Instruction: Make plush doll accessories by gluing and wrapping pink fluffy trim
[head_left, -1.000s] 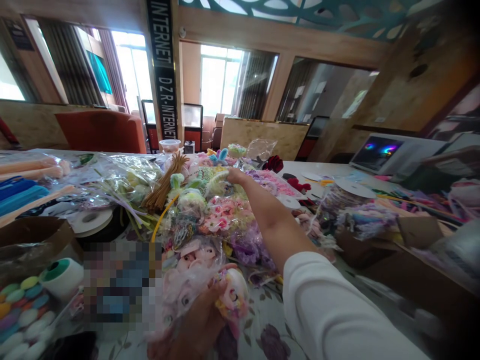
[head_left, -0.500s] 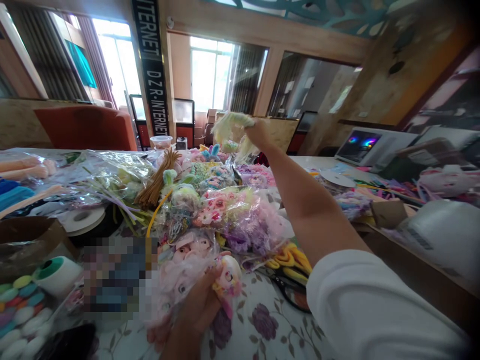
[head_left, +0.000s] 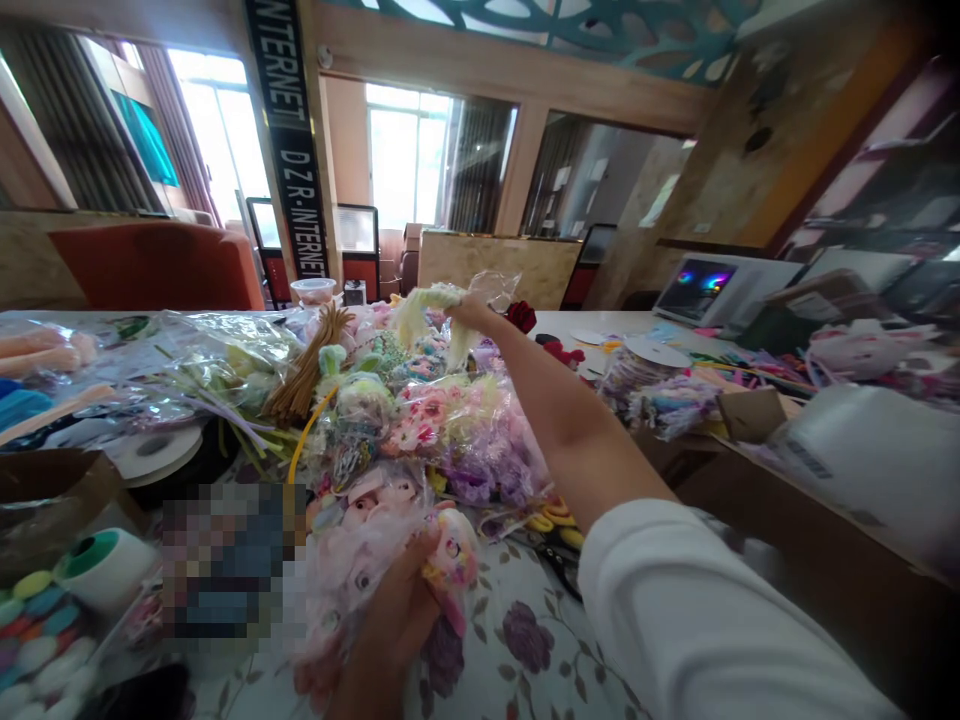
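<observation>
Close to the front of the table, my left hand (head_left: 401,610) grips a small doll head (head_left: 452,545) with a painted eye and pink and yellow trim. Beside that hand lies a clear bag of pale pink doll parts (head_left: 341,570). My right arm reaches far across the table, and my right hand (head_left: 469,310) is closed on a pale yellow fluffy strand (head_left: 429,303) that hangs down on both sides. Under it are bagged trims, among them pink flowers (head_left: 420,410) and purple ruffles (head_left: 487,470).
A bundle of brown stems (head_left: 311,370) and a white spool (head_left: 161,450) lie to the left, with a thread cone (head_left: 105,570) nearer. Dark-handled scissors (head_left: 559,570) lie under my right arm. A cardboard box (head_left: 810,570) stands at the right.
My right hand has come lower and a little left with the yellow strand, now over the bagged trims. My left hand keeps hold of the doll head. The view has shifted slightly.
</observation>
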